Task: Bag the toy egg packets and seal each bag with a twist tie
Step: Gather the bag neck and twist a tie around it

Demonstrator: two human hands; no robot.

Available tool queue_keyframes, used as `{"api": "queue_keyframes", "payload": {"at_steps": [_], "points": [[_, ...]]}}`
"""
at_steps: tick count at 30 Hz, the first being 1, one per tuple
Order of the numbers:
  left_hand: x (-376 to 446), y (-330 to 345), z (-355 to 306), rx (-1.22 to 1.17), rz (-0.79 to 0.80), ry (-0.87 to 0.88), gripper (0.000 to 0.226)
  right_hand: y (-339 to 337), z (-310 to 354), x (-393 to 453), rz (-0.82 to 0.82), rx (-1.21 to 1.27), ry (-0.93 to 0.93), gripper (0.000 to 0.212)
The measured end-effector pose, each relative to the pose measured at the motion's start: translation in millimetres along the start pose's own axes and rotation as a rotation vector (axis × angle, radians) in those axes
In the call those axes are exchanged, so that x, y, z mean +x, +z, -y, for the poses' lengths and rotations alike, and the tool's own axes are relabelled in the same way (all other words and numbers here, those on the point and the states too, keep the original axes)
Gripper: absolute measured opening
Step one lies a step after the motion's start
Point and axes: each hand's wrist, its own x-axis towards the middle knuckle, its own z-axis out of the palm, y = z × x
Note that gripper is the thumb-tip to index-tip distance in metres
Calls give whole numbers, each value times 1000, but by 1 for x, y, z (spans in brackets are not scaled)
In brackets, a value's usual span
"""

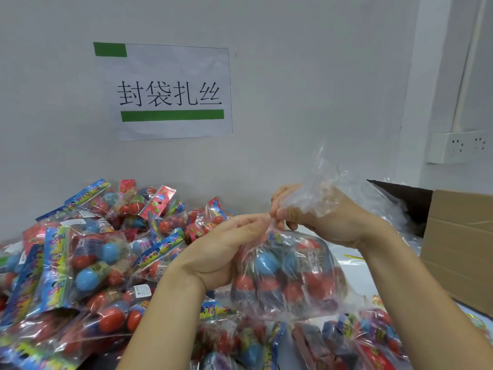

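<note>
Head view
Clear bag (288,276): centre, stuffed with toy egg packets, neck gathered at 12 o'clock.
Left hand (221,252): pinches the neck from 9 o'clock.
Right hand (322,214): grips the neck from 3 o'clock.
Packet pile (80,257): 9 o'clock.
Cardboard box (458,244): 3 o'clock.

The premises presented as a packing workstation: a printed station sign (170,94) on the far wall, heaped toy egg packets (80,257), and a cardboard carton (458,249) at right.
</note>
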Motion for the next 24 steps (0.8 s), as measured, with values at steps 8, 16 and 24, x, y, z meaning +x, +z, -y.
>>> {"api": "queue_keyframes", "payload": {"at_steps": [8, 16, 24], "points": [[7, -5, 3, -8, -118, -25, 32, 1, -12, 2, -1, 58, 49, 9], [11, -6, 1, 17, -192, 21, 23, 4, -19, 5, -34, 114, 80, 9], [20, -5, -1, 151, -573, 78, 23, -24, -4, -5, -345, -61, 276, 37]]}}
